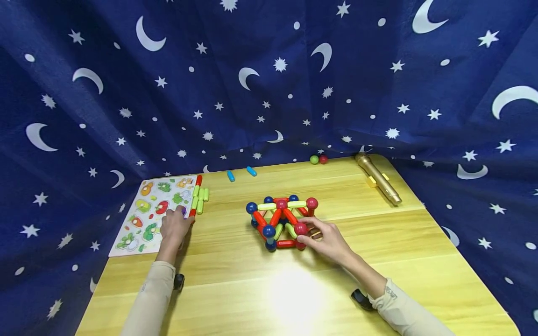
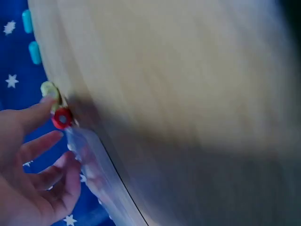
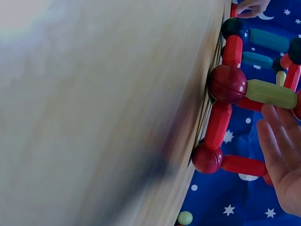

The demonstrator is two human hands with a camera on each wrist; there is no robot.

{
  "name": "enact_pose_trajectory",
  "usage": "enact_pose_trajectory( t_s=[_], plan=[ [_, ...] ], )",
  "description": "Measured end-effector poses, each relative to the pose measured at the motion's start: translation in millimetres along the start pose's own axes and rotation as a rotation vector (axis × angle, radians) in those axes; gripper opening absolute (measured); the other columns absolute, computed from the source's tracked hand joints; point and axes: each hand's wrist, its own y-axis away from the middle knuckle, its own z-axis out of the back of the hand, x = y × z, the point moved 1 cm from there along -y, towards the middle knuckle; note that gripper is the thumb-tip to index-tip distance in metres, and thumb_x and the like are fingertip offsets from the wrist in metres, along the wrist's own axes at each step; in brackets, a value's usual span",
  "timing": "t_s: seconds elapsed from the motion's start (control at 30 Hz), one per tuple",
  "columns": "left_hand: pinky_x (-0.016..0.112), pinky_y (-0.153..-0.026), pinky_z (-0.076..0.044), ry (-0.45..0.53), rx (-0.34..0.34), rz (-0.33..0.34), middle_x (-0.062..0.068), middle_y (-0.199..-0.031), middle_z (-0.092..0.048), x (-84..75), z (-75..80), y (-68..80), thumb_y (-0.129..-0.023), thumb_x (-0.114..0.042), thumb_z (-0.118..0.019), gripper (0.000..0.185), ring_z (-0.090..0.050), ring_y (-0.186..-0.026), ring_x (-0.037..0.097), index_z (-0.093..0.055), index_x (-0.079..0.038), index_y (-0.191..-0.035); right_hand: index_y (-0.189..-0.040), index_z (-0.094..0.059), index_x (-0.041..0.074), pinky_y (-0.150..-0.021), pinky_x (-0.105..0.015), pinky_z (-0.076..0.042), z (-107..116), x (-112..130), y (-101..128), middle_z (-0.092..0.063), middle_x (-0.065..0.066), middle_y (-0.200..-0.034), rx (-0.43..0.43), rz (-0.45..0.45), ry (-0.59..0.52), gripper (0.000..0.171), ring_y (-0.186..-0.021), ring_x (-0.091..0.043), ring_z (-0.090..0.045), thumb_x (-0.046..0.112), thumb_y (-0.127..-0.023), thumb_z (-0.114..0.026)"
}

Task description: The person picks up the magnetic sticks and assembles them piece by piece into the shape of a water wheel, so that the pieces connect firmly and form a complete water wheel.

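At frame centre, a rod-and-ball structure is being touched by the relaxed right hand; left of it, a red rod beside the puzzle board is being fingered by the loosely open left hand.

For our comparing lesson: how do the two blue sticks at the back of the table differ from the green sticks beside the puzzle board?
The blue sticks are blue and lie apart from each other, on bare wood; the green sticks are light green and packed side by side against the puzzle board. There are two blue sticks, but more green ones. No hand is near the blue sticks, while the left hand is close to the green ones. Both are short rounded rods lying flat.
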Motion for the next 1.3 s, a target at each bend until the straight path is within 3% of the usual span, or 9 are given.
enact_pose_trajectory(
  t_s=[0.13,0.43,0.57,0.73,0.93,1.03,1.1,1.2,1.3],
  plan=[
    [0.062,-0.079,-0.049,-0.059,0.069,-0.044,0.032,-0.117,-0.056,6.6,-8.1,-6.1,-0.089,-0.035,-0.069,0.052,-0.055,-0.106,0.053,-0.057,-0.001,-0.125,-0.118,-0.065,0.009,-0.069,-0.028,-0.058,0,1,0,-0.075,-0.007,-0.089,0.007,-0.019,0.002,0.039,-0.078,-0.018,-0.071,0.019,-0.082,-0.078],
    [0.057,-0.063,-0.053,-0.091,-0.074,-0.207,0.031,-0.09,-0.064,-4.2,-12.8,-5.9,-0.083,-0.001,-0.062,0.021,-0.065,-0.08,0.051,-0.061,0.008,-0.102,-0.12,-0.063,0.004,-0.068,-0.03,-0.059,-1,1,-1,-0.074,-0.012,-0.09,0.021,-0.024,-0.008,0.042,-0.076,-0.023,-0.071,0.014,-0.082,-0.078],
    [0.057,-0.059,-0.053,-0.136,-0.097,-0.246,0.034,-0.085,-0.064,-8.7,-13.3,0.4,-0.079,0.005,-0.057,0.028,-0.064,-0.073,0.052,-0.063,0.005,-0.107,-0.119,-0.064,0.006,-0.068,-0.028,-0.058,0,1,-1,-0.074,-0.01,-0.089,0.019,-0.017,0.002,0.041,-0.075,-0.019,-0.071,0.016,-0.082,-0.078],
    [0.056,-0.058,-0.054,-0.224,0.0,-0.205,0.038,-0.092,-0.062,-16.2,-13.8,7.7,-0.09,0.002,-0.05,0.032,-0.064,-0.076,0.052,-0.059,0.007,-0.12,-0.117,-0.064,0.008,-0.068,-0.028,-0.058,1,-1,-2,-0.074,-0.007,-0.087,0.014,0.012,0.003,0.038,-0.075,-0.015,-0.07,0.018,-0.082,-0.078],
    [0.056,-0.072,-0.055,-0.261,0.158,-0.135,0.045,-0.111,-0.052,-21.2,-12.8,14.0,-0.095,0.0,-0.041,0.047,-0.061,-0.093,0.055,-0.04,0.007,-0.142,-0.117,-0.064,0.008,-0.067,-0.028,-0.058,1,-2,-3,-0.075,-0.006,-0.087,0.024,0.023,0.003,0.038,-0.076,-0.017,-0.07,0.019,-0.083,-0.077],
    [0.057,-0.074,-0.053,-0.231,0.165,-0.118,0.048,-0.115,-0.048,-22.8,-8.3,15.6,-0.094,-0.002,-0.045,0.056,-0.059,-0.094,0.055,-0.031,0.006,-0.147,-0.118,-0.064,0.008,-0.068,-0.028,-0.058,2,-2,-4,-0.075,-0.006,-0.088,0.03,0.018,0.004,0.039,-0.076,-0.018,-0.071,0.019,-0.083,-0.077],
    [0.058,-0.074,-0.053,-0.184,0.117,-0.143,0.048,-0.111,-0.05,-27.7,-1.0,19.2,-0.092,-0.003,-0.049,0.058,-0.06,-0.091,0.055,-0.03,0.01,-0.146,-0.118,-0.064,0.009,-0.068,-0.028,-0.058,2,-2,-4,-0.074,-0.005,-0.088,0.03,0.009,0.005,0.04,-0.077,-0.018,-0.071,0.02,-0.083,-0.078],
    [0.053,-0.071,-0.053,-0.032,0.013,-0.253,0.038,-0.099,-0.059,-51.3,16.2,32.6,-0.09,-0.005,-0.058,0.045,-0.063,-0.083,0.047,-0.05,0.012,-0.131,-0.121,-0.063,0.009,-0.07,-0.031,-0.059,2,-1,-2,-0.075,-0.005,-0.091,0.026,-0.012,0.014,0.044,-0.079,-0.016,-0.071,0.023,-0.082,-0.078],
    [0.045,-0.072,-0.055,0.174,0.0,-0.425,0.024,-0.101,-0.068,-92.9,30.3,57.6,-0.091,-0.009,-0.064,0.028,-0.067,-0.083,0.034,-0.067,0.004,-0.115,-0.121,-0.06,0.009,-0.076,-0.037,-0.058,3,0,0,-0.075,-0.006,-0.098,0.012,-0.046,0.034,0.047,-0.085,-0.017,-0.072,0.027,-0.081,-0.079]
  ],
)
